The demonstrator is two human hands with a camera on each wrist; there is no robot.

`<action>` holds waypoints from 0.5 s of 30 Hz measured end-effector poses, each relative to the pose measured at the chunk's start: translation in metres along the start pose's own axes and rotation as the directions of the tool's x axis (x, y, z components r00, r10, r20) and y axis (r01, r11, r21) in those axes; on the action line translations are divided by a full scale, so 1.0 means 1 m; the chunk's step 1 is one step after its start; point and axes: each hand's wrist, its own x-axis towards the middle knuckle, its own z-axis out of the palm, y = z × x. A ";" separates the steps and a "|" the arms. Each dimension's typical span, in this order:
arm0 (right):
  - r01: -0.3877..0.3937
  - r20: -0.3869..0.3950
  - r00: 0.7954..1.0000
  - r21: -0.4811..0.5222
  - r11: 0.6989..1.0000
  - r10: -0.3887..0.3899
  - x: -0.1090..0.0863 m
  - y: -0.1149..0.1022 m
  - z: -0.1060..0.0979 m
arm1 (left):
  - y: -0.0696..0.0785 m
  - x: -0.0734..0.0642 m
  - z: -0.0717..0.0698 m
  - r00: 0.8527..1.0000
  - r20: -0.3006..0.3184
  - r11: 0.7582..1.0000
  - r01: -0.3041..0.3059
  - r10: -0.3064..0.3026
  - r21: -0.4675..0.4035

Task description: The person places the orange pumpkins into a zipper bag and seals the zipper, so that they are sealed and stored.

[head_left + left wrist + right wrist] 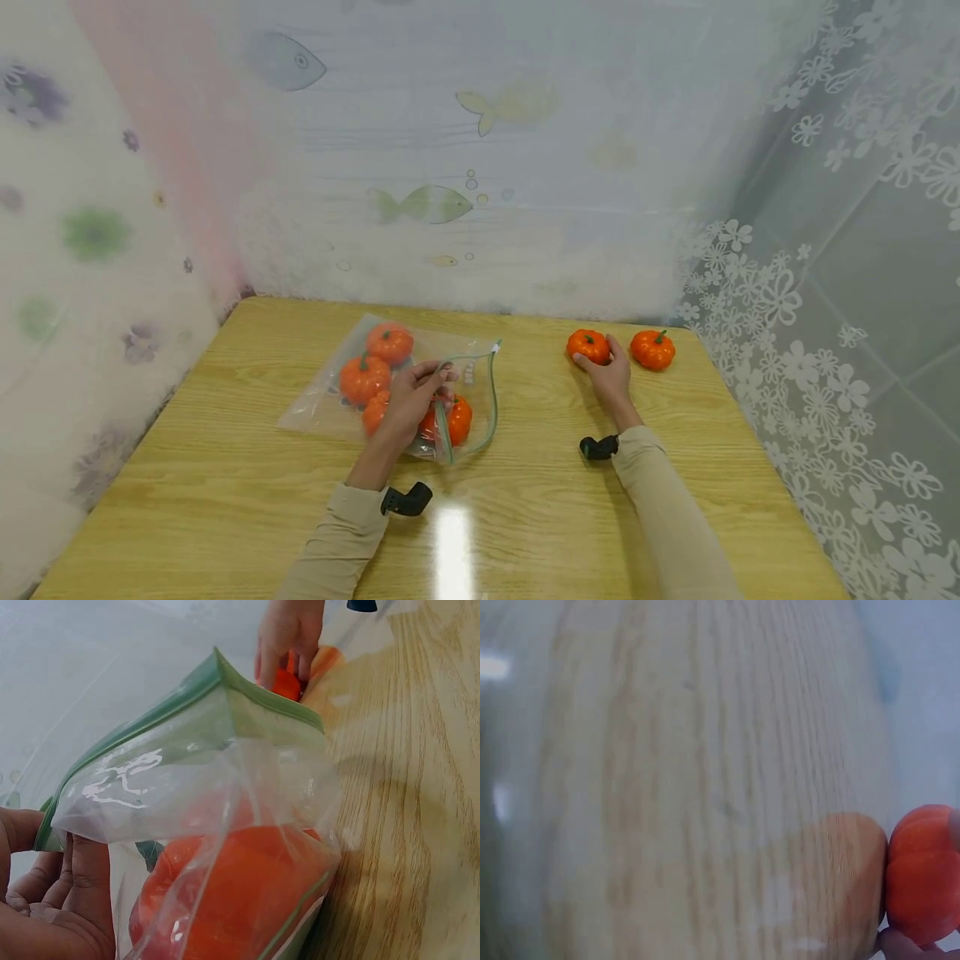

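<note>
Soft light; white glare streak on table (pixel 525 500); highlights on bag (pixel 187 780); right wrist view hazy.

Bag (pixel 318 410) on table (pixel 195 500), pumpkins (pixel 363 382) inside; two more pumpkins (pixel 653 351) right of bag, side by side; sheet (pixel 570 167) behind table.

Curtained indoor nook, room type unclear; fish-printed backdrop (pixel 540 158), flower-patterned side sheets (pixel 97 292), wood-grain table (pixel 540 500)

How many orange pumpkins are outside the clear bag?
2: one pumpkin held in the right hand, and a second pumpkin on the table, to the right of that hand. No others show outside the clear bag.
</note>
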 end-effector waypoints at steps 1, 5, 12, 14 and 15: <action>0.001 -0.004 1.000 -0.013 1.000 -0.001 0.000 0.000 0.000 | 0.000 0.000 0.000 1.000 0.000 1.000 -0.001 0.001 -0.001; 0.017 -0.015 1.000 -0.051 0.999 -0.017 0.002 0.001 0.000 | -0.002 0.000 0.000 1.000 0.000 1.000 -0.001 0.001 0.004; 0.023 -0.010 1.000 -0.072 0.997 -0.024 0.000 0.000 -0.001 | -0.003 0.002 -0.001 1.000 -0.008 1.000 0.007 -0.007 -0.003; 0.017 -0.004 1.000 -0.072 0.997 -0.018 -0.002 -0.002 -0.002 | -0.004 0.002 -0.001 1.000 -0.007 1.000 0.008 -0.008 -0.006; 0.013 -0.002 1.000 -0.071 0.997 -0.013 -0.002 -0.002 -0.003 | -0.004 0.002 -0.001 1.000 -0.006 1.000 0.008 -0.008 -0.005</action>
